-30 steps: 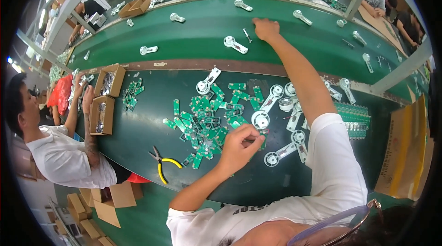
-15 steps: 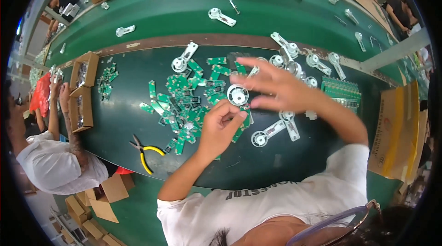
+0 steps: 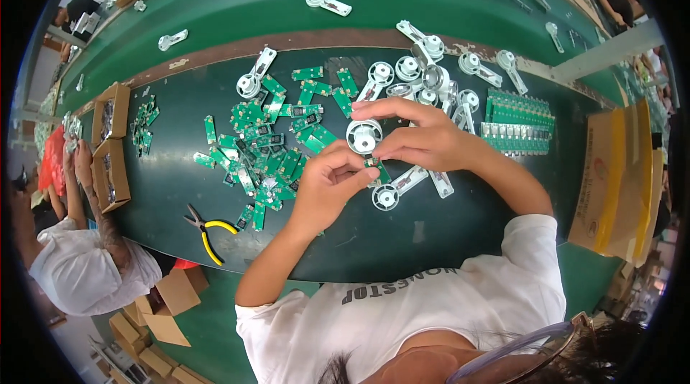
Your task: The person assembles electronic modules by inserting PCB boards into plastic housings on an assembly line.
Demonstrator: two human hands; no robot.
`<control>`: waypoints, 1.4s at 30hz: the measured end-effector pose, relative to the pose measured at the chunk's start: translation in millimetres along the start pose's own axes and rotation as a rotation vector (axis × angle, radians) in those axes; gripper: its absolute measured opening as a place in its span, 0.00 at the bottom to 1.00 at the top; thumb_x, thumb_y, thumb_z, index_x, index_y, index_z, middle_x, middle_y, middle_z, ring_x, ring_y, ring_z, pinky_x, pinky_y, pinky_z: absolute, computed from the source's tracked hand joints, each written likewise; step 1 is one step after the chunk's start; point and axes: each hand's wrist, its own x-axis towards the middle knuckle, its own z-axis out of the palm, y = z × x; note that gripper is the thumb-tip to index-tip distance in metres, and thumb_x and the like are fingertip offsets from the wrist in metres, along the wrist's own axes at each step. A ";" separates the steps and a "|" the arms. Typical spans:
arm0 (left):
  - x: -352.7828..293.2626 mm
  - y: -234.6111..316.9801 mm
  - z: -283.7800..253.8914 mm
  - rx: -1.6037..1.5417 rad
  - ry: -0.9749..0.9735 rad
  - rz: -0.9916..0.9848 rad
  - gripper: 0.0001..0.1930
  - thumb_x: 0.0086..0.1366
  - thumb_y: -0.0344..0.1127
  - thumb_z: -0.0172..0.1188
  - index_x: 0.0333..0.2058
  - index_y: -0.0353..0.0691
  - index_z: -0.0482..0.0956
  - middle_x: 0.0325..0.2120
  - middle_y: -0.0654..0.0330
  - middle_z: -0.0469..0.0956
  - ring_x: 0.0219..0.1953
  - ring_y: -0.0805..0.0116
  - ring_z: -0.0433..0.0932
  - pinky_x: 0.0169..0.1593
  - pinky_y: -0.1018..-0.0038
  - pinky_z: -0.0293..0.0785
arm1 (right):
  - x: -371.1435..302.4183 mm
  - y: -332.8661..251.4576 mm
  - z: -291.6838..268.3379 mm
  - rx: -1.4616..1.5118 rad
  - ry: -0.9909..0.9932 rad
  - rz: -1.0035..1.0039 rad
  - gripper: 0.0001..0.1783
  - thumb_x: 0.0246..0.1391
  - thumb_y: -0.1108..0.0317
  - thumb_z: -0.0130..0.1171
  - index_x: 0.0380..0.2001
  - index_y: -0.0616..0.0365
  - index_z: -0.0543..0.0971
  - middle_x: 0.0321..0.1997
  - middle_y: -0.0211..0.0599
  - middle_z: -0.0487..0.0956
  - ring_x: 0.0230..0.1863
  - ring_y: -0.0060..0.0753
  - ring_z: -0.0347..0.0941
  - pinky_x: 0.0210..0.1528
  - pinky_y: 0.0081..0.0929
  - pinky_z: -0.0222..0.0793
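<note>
Circuit board (image 3: 383, 170) was pinched in my left hand (image 3: 325, 186); my right hand (image 3: 430, 141) curved around the white wheel (image 3: 364, 137), grip unclear. Steady, light holding seemed best.

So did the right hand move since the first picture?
Yes, the right hand came back: it was beyond the brown ledge, over the green conveyor belt; now it's on the near side, by the left hand.

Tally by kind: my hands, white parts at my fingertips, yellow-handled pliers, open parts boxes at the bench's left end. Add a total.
Left hand and right hand: 2
White part: 1
Pliers: 1
Parts boxes: 2
Total: 6
</note>
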 end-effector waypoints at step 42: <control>-3.1 0.1 11.6 -0.106 0.056 -0.076 0.03 0.62 0.24 0.56 0.31 0.33 0.70 0.35 0.59 0.71 0.37 0.70 0.80 0.32 0.78 0.83 | 5.3 -17.8 -5.9 -0.002 0.042 0.040 0.09 0.43 0.82 0.60 0.30 0.59 0.78 0.43 0.40 0.69 0.44 0.38 0.69 0.30 0.23 0.76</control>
